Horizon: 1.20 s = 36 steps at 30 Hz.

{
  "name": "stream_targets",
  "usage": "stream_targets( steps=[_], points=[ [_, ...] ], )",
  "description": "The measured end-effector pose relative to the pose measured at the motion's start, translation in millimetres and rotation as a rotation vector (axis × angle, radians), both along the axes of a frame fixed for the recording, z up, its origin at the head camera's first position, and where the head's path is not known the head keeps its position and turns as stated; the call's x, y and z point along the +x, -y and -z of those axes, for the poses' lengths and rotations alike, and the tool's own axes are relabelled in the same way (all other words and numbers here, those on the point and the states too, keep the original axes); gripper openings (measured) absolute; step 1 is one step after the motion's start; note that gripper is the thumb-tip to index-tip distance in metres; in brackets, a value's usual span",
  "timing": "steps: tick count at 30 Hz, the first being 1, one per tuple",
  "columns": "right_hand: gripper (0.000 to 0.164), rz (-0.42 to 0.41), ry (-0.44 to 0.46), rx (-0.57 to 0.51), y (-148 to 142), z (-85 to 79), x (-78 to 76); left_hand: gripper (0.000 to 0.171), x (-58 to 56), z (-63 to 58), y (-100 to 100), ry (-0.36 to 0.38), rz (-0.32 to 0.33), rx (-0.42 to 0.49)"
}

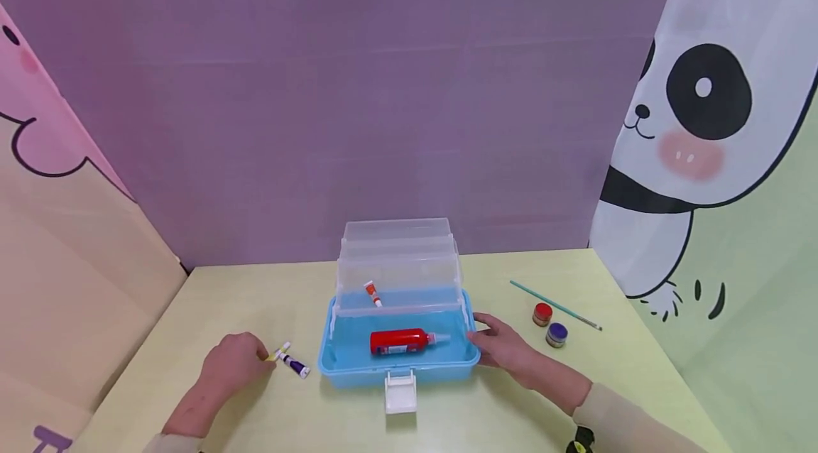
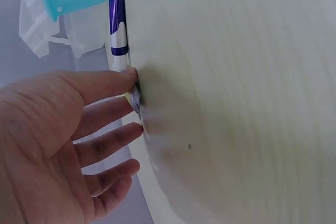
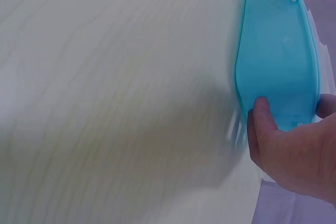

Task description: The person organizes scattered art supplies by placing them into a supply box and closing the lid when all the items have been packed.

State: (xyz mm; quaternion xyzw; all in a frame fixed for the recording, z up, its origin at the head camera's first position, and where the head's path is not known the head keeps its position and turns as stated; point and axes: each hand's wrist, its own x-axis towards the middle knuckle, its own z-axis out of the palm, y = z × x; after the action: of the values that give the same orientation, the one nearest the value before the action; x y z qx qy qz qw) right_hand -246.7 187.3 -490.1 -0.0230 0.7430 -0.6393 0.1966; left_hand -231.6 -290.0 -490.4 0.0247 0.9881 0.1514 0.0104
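A blue plastic box (image 1: 434,373) with a raised clear lid (image 1: 399,275) stands mid-table. In it lies a red bottle (image 1: 397,341) with a pale nozzle. A small orange-and-white paint tube (image 1: 373,293) shows at the back, through the lid. My right hand (image 1: 505,348) holds the box's right end, thumb over the rim and fingers against the outer wall (image 3: 275,61). Left of the box, my left hand (image 1: 233,364) pinches a small yellow paint tube (image 1: 279,352) between thumb and forefinger, largely hidden in the left wrist view. A purple-and-white paint tube (image 1: 295,365) lies touching or just beside it.
Right of the box stand a red paint jar (image 1: 542,314) and a dark blue paint jar (image 1: 557,334). A teal paintbrush (image 1: 554,304) lies behind them. The box's white latch (image 1: 400,394) hangs down at the front. A purple wall (image 1: 396,98) borders the table's back edge.
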Motion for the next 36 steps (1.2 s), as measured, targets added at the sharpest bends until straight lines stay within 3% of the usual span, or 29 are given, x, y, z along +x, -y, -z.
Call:
stream_targets(
  steps=[6,13,19,32,36],
  points=[
    [0.062,0.004,-0.008,-0.013,1,-0.1,3.8,0.011,4.1,-3.8,3,-0.014,-0.009,0.001],
    [0.062,-0.005,-0.002,-0.011,5,-1.6,5.2,0.016,4.5,-7.7,25,-0.026,-0.028,-0.005],
    [0.061,0.014,0.009,-0.004,4,-0.5,2.7,0.021,4.8,-18.1,38,-0.047,-0.03,-0.002],
    [0.06,0.037,0.042,0.004,2,-2.3,3.4,0.017,0.6,-44.2,34,-0.138,0.023,-0.003],
    [0.06,0.026,0.032,-0.003,1,-3.0,2.0,0.011,-1.7,-55.6,25,-0.225,0.089,-0.026]
  ],
)
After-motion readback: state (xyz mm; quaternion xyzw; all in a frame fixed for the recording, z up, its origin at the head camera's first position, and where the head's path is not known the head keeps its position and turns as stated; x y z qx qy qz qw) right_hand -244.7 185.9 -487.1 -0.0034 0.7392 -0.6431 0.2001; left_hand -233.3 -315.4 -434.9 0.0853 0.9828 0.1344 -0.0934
